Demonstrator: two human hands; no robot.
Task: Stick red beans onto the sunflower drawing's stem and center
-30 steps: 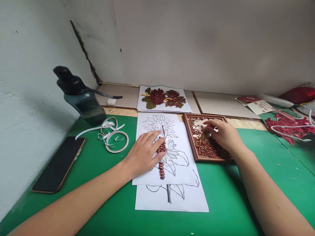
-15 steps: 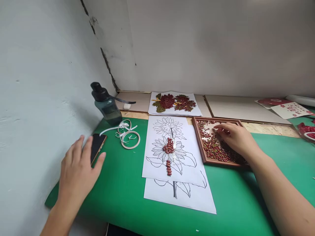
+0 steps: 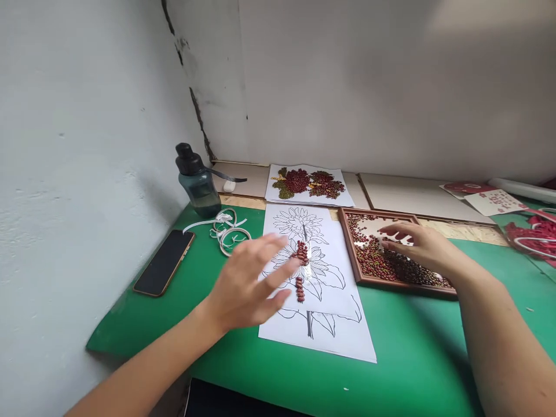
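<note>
My left hand point(image 3: 254, 281) hovers over the left side of a paper sheet point(image 3: 343, 301) with a sunflower line drawing, fingers spread and holding nothing. Large reddish-brown beans point(image 3: 300, 289) lie along the flower's stem and at its centre, where my fingers partly cover them. Over a wood-framed tray point(image 3: 350, 246) on the right, my right hand point(image 3: 417, 243) is half curled, thumb and fingers apart, with nothing visible between them. Small red and green beans point(image 3: 373, 263) fill much of that tray, and a pale patch of its bottom shows. A second drawing point(image 3: 360, 347) lies partly under the first.
A phone point(image 3: 160, 266) lies at the left, near white tape rolls point(image 3: 234, 240) and a dark water bottle point(image 3: 200, 188). Behind the drawings is a sheet with a finished-looking bean picture point(image 3: 299, 182). Printed cards point(image 3: 495, 202) and red stringy material point(image 3: 536, 234) are at the right.
My left hand has moved right, from beside the phone to above the drawing, uncovering the phone. My right hand stays over the tray, its thumb and fingers now wider apart. The view has shifted slightly.
</note>
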